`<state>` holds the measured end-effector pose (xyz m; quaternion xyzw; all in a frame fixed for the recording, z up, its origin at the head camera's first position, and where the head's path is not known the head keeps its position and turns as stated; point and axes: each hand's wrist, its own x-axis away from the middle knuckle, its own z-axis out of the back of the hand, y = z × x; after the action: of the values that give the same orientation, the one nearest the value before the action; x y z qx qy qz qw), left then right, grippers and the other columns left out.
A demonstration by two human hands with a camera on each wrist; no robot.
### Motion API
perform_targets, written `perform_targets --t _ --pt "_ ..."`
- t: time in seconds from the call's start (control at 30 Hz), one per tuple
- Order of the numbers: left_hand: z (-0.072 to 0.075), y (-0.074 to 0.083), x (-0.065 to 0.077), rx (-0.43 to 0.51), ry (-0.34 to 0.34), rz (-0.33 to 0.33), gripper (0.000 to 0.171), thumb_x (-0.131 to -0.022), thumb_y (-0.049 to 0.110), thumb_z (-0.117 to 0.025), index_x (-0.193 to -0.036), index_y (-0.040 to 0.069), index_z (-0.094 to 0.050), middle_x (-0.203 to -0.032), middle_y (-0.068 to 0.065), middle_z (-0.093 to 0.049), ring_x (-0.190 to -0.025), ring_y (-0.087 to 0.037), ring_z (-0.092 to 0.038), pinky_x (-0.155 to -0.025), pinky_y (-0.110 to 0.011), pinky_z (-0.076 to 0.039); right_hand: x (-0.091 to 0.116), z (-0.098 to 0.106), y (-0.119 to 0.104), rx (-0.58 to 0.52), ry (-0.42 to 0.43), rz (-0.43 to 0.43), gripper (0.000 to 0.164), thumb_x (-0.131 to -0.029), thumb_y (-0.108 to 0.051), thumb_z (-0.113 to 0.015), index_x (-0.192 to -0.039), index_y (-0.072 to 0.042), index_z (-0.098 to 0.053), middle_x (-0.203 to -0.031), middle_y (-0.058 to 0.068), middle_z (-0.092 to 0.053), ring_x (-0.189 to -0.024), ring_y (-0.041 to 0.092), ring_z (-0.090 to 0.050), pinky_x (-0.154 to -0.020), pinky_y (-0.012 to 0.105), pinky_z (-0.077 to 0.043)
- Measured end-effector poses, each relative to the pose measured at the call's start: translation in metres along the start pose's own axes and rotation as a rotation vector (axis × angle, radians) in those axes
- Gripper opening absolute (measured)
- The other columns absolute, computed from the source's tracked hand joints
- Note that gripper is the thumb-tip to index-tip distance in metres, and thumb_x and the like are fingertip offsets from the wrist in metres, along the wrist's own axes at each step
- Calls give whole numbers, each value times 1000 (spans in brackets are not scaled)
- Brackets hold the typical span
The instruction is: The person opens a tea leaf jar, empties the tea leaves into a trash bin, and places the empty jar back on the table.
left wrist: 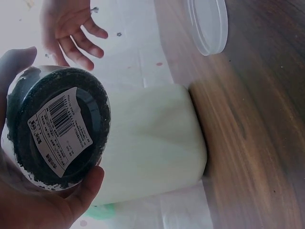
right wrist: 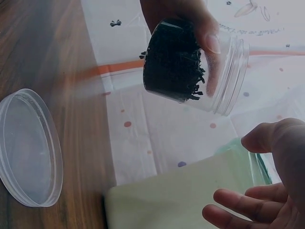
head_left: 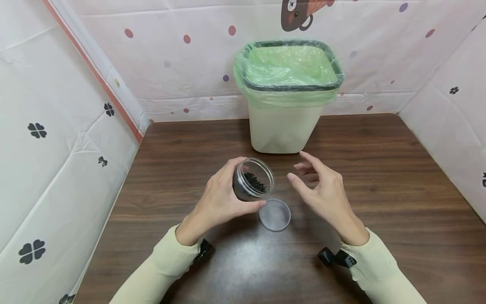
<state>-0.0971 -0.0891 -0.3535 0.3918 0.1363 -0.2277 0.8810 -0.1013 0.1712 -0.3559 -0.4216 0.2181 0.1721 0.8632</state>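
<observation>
Pale sleeves [head_left: 381, 268] lay nearest my head camera. Beyond them I saw the left hand [head_left: 218, 194] curled round a tilted jar [head_left: 241, 191], raised over the middle of the table [head_left: 163, 169], short of the bin [head_left: 284, 126] at its far edge. The right hand [head_left: 324, 190] held nothing, thumb and fingers wide apart. I judged that further tilt or a slipping grip could spill the dark flakes [head_left: 255, 182] onto the wood or the lid [head_left: 275, 215] just below.

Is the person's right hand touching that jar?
Apart. The head view shows it: a strip of wooden tabletop is visible between the right hand and the jar.
</observation>
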Motion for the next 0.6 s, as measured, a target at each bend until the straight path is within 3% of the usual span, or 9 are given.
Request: perform_targets --t 0.6 --pt "2 3 -6 13 17 0 98 -58 51 -93 -139 16 -49 -111 5 -67 -103 -13 -63 -87 -38 -51 -7 7 -2 -26 30 -4 53 -86 -14 -78 -136 -7 -61 -100 -1 -73 -89 15 -69 -75 22 -53"
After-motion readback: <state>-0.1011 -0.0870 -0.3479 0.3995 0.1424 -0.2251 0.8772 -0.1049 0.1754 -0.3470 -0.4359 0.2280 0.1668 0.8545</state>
